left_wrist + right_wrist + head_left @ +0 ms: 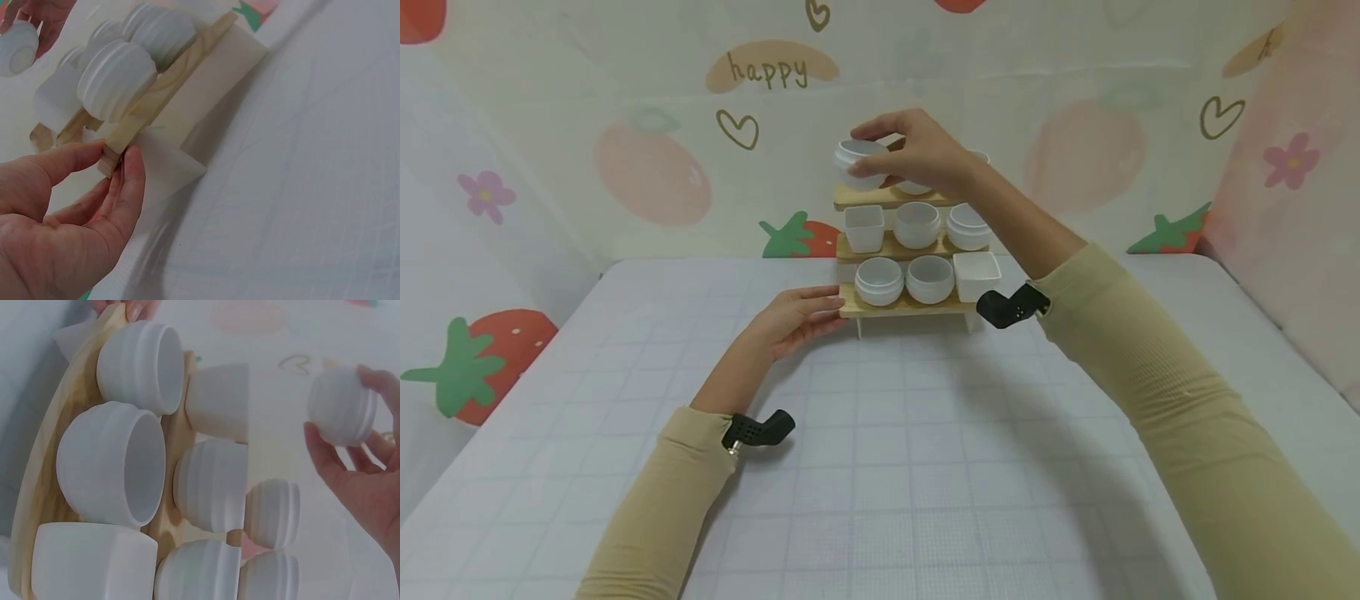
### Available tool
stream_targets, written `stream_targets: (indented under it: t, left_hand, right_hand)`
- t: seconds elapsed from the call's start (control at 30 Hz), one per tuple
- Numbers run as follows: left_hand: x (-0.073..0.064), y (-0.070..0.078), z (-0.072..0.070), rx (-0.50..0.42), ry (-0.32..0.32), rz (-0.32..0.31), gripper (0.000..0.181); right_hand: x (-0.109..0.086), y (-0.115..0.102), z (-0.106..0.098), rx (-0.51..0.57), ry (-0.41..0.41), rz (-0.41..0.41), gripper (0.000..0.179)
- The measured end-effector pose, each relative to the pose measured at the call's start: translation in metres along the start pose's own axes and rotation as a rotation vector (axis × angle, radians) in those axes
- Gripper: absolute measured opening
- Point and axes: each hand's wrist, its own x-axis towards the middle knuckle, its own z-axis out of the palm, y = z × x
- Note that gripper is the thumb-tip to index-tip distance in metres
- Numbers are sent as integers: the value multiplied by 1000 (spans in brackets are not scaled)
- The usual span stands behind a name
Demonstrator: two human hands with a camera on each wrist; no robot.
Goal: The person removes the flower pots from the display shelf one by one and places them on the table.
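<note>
Fingers [883, 125] of the right hand [928, 154], curled opposite the thumb, pinch a round white pot [340, 406] by its sides, holding it mouth upward above the left end of the top tier [847, 198] of a wooden stand [81, 387], apart from the wood. The left hand [801, 321] pinches the left end of the bottom tier [868, 312], thumb and fingers on opposite faces of the board. Along that tier, left to right, sit two round pots [880, 287] and a square pot [976, 287]; the middle tier [887, 250] bears a smaller squarish pot [864, 229] at its left end, then two ribbed pots [917, 227]. Two further pots [272, 514] stand on the top tier, the rightmost partly hidden behind the right arm [1030, 217]. The stand rests near the middle of the desk's far edge, on a grid-patterned cloth [880, 467]. On the wall sheet [970, 92] behind, brown lettering [769, 73] on an orange patch reads "happy"; near the upper right, another patch [1253, 52] shows one letter, apparently "h".
</note>
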Motion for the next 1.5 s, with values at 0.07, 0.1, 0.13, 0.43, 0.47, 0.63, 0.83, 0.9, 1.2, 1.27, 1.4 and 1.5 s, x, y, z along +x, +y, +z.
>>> stream_targets:
  t: [0.07, 0.1, 0.13, 0.43, 0.47, 0.63, 0.83, 0.9, 1.2, 1.27, 1.4, 1.5]
  left_hand:
    - [0, 0, 0, -5, -1, -2, 56]
    - [0, 0, -1, -5, -2, -3, 56]
    - [-1, 0, -1, -4, -2, -3, 56]
    - [-1, 0, -1, -1, 13, -8, 55]
    - [-1, 0, -1, -2, 12, -8, 55]
    - [-2, 0, -1, -1, 11, -12, 55]
    - [-2, 0, -1, 3, 4, -10, 54]
    - [-2, 0, -2, -1, -2, -4, 55]
    - [-2, -1, -3, -9, -5, 7, 55]
    - [-1, -1, -3, -9, -3, 6, 55]
    - [-1, -1, -2, -10, -5, 12, 55]
    - [-2, -1, -2, -11, -11, 17, 55]
  right_hand:
    - [-1, 1, 1, 3, 6, -7, 59]
    - [-2, 2, 1, 5, 9, -9, 58]
    - [-2, 3, 1, 2, 14, -12, 58]
    - [-5, 8, 1, -18, 29, -35, 60]
    - [-5, 8, 1, -16, 30, -35, 61]
    - [-11, 9, 2, -12, 40, -26, 64]
    - [-16, 11, 2, 4, 57, 10, 65]
    - [-17, 12, 3, 14, 59, 17, 64]
    - [-25, 14, 8, 56, 80, 8, 61]
    - [-27, 14, 9, 74, 90, -2, 60]
    - [-29, 13, 11, 113, 96, -21, 60]
    - [-30, 13, 12, 130, 90, -35, 61]
